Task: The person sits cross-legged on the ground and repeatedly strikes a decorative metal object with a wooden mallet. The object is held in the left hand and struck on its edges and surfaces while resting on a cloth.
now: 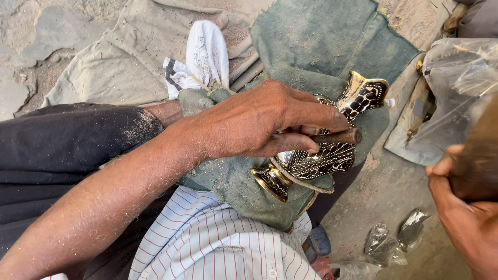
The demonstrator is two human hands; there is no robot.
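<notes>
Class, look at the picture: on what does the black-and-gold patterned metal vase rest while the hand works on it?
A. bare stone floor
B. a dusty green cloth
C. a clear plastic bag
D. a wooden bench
B: the black-and-gold patterned metal vase lies on the dusty green cloth under the left hand.

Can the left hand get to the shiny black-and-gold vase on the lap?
Probably yes. The left hand already lies on the vase, pressing a brown stick-like tool against it. Nothing sits between them; green cloth lies beneath.

Clear plastic bag, crumpled, upper right of frame over a flat packet; small clear empty bags on ground, lower right.
</notes>
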